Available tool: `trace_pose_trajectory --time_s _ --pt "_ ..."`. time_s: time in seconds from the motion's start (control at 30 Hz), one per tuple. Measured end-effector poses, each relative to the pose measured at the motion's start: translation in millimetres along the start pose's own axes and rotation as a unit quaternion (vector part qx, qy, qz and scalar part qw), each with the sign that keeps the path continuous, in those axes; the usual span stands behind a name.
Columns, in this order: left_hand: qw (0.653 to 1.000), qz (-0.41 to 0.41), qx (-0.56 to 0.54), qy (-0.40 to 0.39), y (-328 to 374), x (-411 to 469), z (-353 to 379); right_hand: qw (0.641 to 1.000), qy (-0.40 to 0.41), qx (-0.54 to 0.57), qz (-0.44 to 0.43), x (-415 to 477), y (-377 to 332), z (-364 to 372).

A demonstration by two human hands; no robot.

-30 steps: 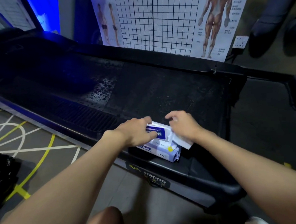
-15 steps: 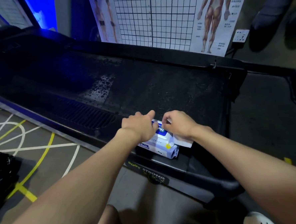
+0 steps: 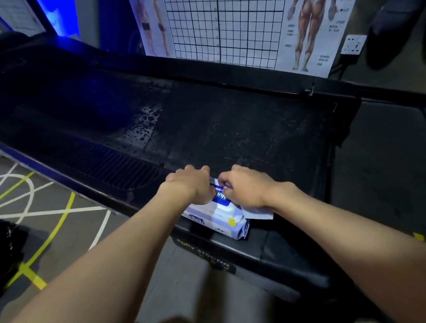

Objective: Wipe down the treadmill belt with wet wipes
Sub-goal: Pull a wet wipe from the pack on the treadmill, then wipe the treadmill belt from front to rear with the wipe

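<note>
The wet-wipe pack [image 3: 215, 216] lies on the treadmill's near side rail [image 3: 274, 245], its long axis running along the rail, close in front of the person. The left hand [image 3: 191, 185] curls over its left end, pinning it; the right hand [image 3: 246, 188] pinches at the lid [image 3: 221, 198] on top. The belt [image 3: 242, 134] stretches just beyond the knuckles, so wiping means reaching forward
</note>
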State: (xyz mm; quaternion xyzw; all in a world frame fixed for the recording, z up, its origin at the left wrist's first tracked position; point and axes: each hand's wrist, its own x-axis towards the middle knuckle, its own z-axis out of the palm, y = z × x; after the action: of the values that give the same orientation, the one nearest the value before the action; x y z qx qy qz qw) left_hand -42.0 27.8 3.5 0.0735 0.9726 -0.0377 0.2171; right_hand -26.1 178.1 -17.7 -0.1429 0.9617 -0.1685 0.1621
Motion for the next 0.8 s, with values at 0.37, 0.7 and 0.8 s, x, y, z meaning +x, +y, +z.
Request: trace_pose_trajectory --time_s 0.37,0.7,0.8 --pt "0.917 -0.001 -0.398 -0.010 43 -62 -141 0.895 0.024 0.415 0.160 -49 -17 -152" --pt "0.715 -0.066 -0.678 -0.160 107 -141 -355 0.820 -0.034 0.535 0.203 -131 -36 -406" --pt "0.728 -0.051 -0.675 -0.108 121 -155 -419 0.818 -0.035 0.534 0.210 -131 -30 -469"
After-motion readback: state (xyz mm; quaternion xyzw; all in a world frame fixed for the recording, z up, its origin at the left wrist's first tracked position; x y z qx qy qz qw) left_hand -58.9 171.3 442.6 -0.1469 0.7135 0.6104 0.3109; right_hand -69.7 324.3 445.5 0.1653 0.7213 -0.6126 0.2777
